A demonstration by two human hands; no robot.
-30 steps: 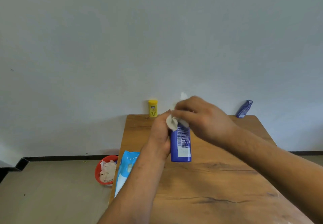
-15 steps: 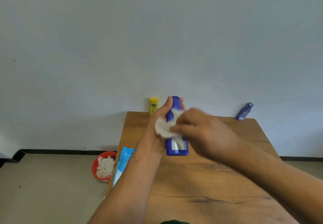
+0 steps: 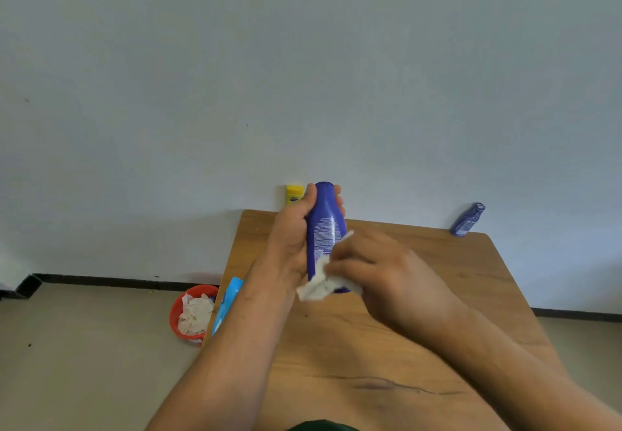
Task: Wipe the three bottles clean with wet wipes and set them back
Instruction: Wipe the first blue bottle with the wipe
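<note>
My left hand [image 3: 288,239] grips a tall blue bottle [image 3: 324,225] upright above the wooden table [image 3: 420,313], fingers wrapped round its upper part. My right hand [image 3: 387,276] pinches a crumpled white wet wipe [image 3: 318,284] against the bottle's lower end. A small yellow bottle [image 3: 294,194] stands at the table's back edge, partly hidden behind my left hand. A smaller blue bottle [image 3: 468,219] leans against the wall at the back right corner.
A light-blue wet-wipe pack [image 3: 226,302] lies at the table's left edge. On the floor to the left sits a red bin [image 3: 178,313] holding used wipes. A grey wall rises right behind the table.
The wipe in my right hand has slid from the bottle's top down to its lower end. My left hand has moved up to hold the bottle near its top.
</note>
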